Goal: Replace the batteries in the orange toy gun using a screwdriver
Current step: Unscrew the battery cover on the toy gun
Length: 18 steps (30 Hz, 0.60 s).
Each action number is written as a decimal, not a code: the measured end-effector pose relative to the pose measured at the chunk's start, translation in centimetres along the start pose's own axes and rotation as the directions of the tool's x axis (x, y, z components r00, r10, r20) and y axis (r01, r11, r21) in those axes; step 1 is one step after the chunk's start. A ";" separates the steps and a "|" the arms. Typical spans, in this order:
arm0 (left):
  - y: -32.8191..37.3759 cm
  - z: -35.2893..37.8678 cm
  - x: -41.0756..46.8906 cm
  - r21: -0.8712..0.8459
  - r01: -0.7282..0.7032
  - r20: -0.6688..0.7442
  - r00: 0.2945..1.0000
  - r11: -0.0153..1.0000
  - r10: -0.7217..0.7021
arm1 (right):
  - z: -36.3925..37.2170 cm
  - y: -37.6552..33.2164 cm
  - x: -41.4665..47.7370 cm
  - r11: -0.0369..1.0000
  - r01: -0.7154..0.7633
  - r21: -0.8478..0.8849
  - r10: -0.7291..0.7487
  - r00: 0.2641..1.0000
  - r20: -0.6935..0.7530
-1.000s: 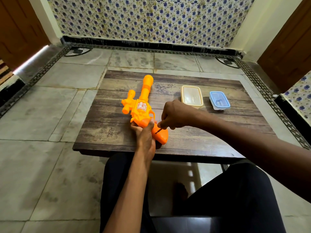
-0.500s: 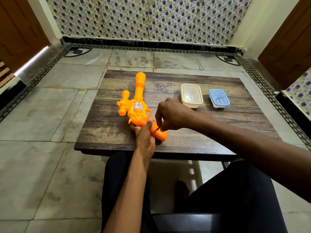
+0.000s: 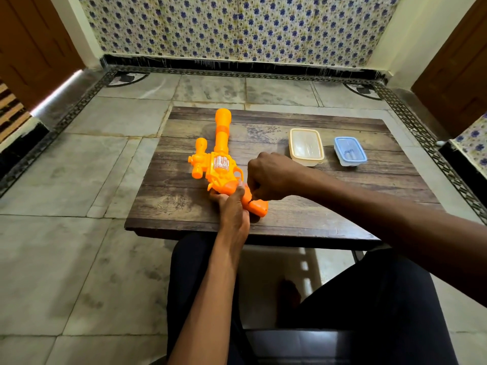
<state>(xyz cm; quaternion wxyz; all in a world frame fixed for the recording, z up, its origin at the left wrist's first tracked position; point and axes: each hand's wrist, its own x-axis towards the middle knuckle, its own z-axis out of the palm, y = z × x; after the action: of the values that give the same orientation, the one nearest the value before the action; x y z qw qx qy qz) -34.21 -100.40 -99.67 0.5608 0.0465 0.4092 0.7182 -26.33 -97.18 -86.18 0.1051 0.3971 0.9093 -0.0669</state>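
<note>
The orange toy gun [image 3: 220, 164] lies flat on the low wooden table [image 3: 290, 212], barrel pointing away from me, grip near the front edge. My left hand [image 3: 233, 209] grips the gun where the body meets the grip, thumb on top. My right hand [image 3: 271, 175] is curled round a small screwdriver [image 3: 252, 198], mostly hidden in the fist; only its thin tip shows, touching the grip.
Two lidded plastic boxes stand at the table's back right: a cream one [image 3: 306, 146] and a blue one [image 3: 350, 150]. My legs in dark trousers reach under the table's front edge. Stone floor tiles surround the table; wooden doors stand left and right.
The gun's barrel has swung slightly left to point straight away from me. My right hand stays at the grip with the screwdriver and has turned a little.
</note>
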 end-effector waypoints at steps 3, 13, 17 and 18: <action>-0.1 0.0 -0.1 -0.005 0.008 0.027 1.000 1.000 -0.008 | 0.1 0.1 -0.5 0.998 0.044 -0.052 -0.045 0.999 0.000; -0.4 0.0 -0.1 0.069 0.025 0.062 0.998 0.997 -0.029 | 0.3 0.6 0.1 0.995 -0.091 0.026 0.087 0.987 0.136; -0.8 -0.2 0.4 0.060 -0.010 0.039 0.999 0.998 0.007 | -0.6 -0.6 -0.4 0.984 0.017 -0.178 -0.011 0.999 0.034; -0.8 -0.2 0.2 0.067 -0.018 0.038 0.999 0.998 0.015 | -0.6 -0.9 -0.6 0.965 0.065 -0.254 -0.060 0.998 0.028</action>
<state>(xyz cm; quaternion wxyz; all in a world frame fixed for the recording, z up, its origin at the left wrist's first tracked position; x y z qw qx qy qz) -33.81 -100.25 -100.38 0.5606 0.0821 0.4222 0.7076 -26.71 -98.11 -85.37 0.1620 0.3510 0.9212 0.0432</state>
